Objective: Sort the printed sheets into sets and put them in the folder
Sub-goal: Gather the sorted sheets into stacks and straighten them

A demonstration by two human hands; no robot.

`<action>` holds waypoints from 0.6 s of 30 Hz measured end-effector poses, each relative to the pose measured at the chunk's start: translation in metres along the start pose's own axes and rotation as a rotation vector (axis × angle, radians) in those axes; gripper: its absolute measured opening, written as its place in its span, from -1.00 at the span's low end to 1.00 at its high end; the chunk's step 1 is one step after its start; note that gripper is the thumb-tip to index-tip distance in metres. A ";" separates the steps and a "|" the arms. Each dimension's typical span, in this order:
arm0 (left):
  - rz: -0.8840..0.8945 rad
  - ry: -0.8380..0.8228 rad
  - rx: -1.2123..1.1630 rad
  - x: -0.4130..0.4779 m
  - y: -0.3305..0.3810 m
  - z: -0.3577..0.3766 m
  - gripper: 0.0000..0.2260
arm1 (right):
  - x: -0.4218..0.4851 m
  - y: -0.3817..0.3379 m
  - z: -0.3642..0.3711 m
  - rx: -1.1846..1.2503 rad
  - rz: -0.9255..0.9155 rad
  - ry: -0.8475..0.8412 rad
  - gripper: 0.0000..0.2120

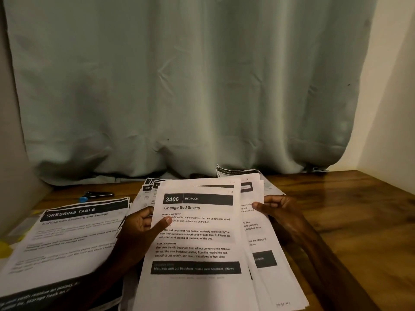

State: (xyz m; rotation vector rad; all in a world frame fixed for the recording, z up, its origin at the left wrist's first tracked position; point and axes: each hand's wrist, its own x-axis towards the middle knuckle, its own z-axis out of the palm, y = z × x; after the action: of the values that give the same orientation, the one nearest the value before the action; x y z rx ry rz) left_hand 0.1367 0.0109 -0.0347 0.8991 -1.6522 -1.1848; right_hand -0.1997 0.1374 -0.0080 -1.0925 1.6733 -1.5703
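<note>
I hold a fanned stack of printed sheets (197, 241) above the wooden table; the top sheet reads "3406 BEDROOM Change Bed Sheets". My left hand (141, 227) grips the stack's left edge, thumb lying on the top sheet. My right hand (278, 212) pinches the right edge of the sheets behind it. A separate pile headed "DRESSING TABLE" (67, 239) lies to the left on the table. More sheets (238, 172) lie flat behind the held stack, near the curtain. A yellow thing (4, 249), perhaps the folder, peeks out at the far left under the pile.
The wooden table (350, 209) shows bare wood at the right. A grey-green curtain (179, 86) hangs along the back edge. A dark object with a blue end (96, 195) lies at the back left. A cream wall (393, 86) bounds the right side.
</note>
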 end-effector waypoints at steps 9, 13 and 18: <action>0.036 0.011 0.019 0.001 0.003 -0.001 -0.76 | 0.003 0.022 -0.012 -0.126 0.027 -0.034 -0.81; 0.025 0.011 0.020 0.003 0.001 -0.002 -0.76 | 0.011 0.026 -0.009 -0.390 -0.081 0.148 -0.84; 0.020 0.017 0.053 0.003 0.000 -0.001 -0.76 | 0.010 0.019 -0.014 -0.374 -0.294 0.315 -0.86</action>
State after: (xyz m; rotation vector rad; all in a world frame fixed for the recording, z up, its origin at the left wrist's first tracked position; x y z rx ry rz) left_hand 0.1364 0.0079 -0.0338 0.9213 -1.6821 -1.1209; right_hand -0.2198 0.1354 -0.0239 -1.3856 2.1613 -1.7230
